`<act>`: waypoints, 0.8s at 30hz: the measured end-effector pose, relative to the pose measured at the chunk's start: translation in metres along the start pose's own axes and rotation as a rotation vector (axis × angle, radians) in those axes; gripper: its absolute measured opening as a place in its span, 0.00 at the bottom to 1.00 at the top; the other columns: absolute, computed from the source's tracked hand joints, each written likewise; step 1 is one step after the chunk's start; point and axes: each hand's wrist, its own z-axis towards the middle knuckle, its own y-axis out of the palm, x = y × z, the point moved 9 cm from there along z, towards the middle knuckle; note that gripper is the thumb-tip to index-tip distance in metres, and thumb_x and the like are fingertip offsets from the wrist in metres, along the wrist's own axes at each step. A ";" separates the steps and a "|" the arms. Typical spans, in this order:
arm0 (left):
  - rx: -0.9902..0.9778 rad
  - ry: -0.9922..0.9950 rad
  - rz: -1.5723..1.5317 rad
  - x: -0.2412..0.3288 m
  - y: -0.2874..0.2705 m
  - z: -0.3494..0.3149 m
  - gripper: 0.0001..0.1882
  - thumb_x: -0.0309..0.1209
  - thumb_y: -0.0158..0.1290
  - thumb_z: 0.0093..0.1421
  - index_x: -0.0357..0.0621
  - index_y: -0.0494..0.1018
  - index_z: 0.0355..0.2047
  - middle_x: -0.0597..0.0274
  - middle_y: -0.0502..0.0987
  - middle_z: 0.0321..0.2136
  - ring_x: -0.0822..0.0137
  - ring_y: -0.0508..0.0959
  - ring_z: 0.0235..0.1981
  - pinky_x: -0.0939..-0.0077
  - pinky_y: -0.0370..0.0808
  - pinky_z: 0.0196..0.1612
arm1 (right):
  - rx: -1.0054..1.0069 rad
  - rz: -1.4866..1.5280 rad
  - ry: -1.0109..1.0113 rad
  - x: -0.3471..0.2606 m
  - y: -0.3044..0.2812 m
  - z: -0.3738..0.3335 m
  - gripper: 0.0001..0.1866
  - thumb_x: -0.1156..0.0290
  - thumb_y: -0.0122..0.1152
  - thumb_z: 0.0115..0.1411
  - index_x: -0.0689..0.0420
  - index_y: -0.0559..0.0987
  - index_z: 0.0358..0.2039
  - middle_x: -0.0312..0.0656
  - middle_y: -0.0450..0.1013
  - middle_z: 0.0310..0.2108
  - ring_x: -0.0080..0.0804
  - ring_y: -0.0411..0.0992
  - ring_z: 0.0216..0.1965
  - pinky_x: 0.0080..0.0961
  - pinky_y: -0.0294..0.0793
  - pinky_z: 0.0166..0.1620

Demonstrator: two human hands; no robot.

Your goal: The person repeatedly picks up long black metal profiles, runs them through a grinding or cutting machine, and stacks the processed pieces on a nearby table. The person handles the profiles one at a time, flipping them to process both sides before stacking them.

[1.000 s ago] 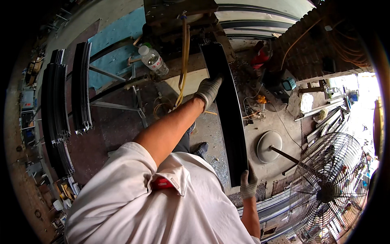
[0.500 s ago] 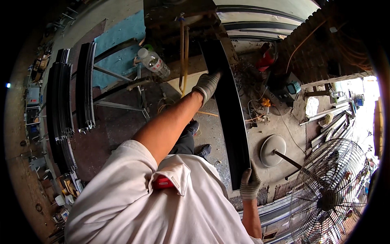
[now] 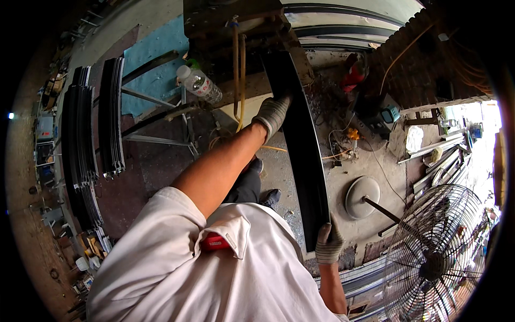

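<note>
A long black metal profile (image 3: 303,161) runs from the dark machine bed at the far side down to my right side. My left hand (image 3: 272,115), in a striped knit work glove, closes on the profile's left edge toward its far end; the fingertips fade into the dark surface. Lower down, my right hand (image 3: 329,241), gloved alike, grips the right edge close to the near end, with its thumb along the rim. The far end of the profile lies in shadow on the machine (image 3: 244,51).
Stacks of black profiles (image 3: 80,139) rest on a metal rack at left. A plastic bottle (image 3: 199,85) stands by the machine. At right are a round-based pedestal fan (image 3: 432,263), a red fire extinguisher (image 3: 354,78), a welding-type box (image 3: 378,118) and loose cables.
The view has shifted very slightly. Both hands keep their grip on the black profile, which stays in nearly the same place.
</note>
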 end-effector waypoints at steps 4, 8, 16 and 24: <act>-0.014 0.004 0.032 0.012 -0.003 -0.012 0.46 0.67 0.47 0.54 0.28 0.73 0.46 0.41 0.78 0.40 0.51 0.77 0.45 0.65 0.71 0.48 | -0.001 0.001 0.044 0.021 0.002 -0.004 0.20 0.66 0.48 0.66 0.64 0.73 0.54 0.48 0.78 0.40 0.28 0.75 0.41 0.25 0.72 0.47; 0.012 0.034 0.016 0.029 -0.010 -0.029 0.43 0.66 0.47 0.55 0.28 0.74 0.42 0.45 0.78 0.35 0.53 0.78 0.39 0.65 0.72 0.44 | 0.035 -0.015 0.021 0.012 0.001 0.000 0.20 0.64 0.49 0.66 0.65 0.74 0.52 0.48 0.78 0.39 0.28 0.75 0.40 0.25 0.73 0.46; -0.004 0.074 -0.064 0.015 -0.001 -0.014 0.43 0.64 0.49 0.55 0.26 0.72 0.44 0.41 0.77 0.39 0.51 0.76 0.44 0.65 0.71 0.48 | 0.051 -0.023 0.082 0.003 -0.003 0.000 0.22 0.58 0.51 0.65 0.65 0.76 0.50 0.48 0.79 0.38 0.25 0.74 0.40 0.25 0.72 0.45; 0.034 0.204 -0.172 0.018 0.001 -0.015 0.39 0.60 0.52 0.56 0.26 0.72 0.41 0.44 0.77 0.35 0.53 0.77 0.39 0.65 0.71 0.44 | 0.087 -0.065 0.059 0.002 -0.004 0.002 0.24 0.56 0.51 0.65 0.65 0.77 0.48 0.44 0.78 0.33 0.24 0.72 0.35 0.25 0.72 0.40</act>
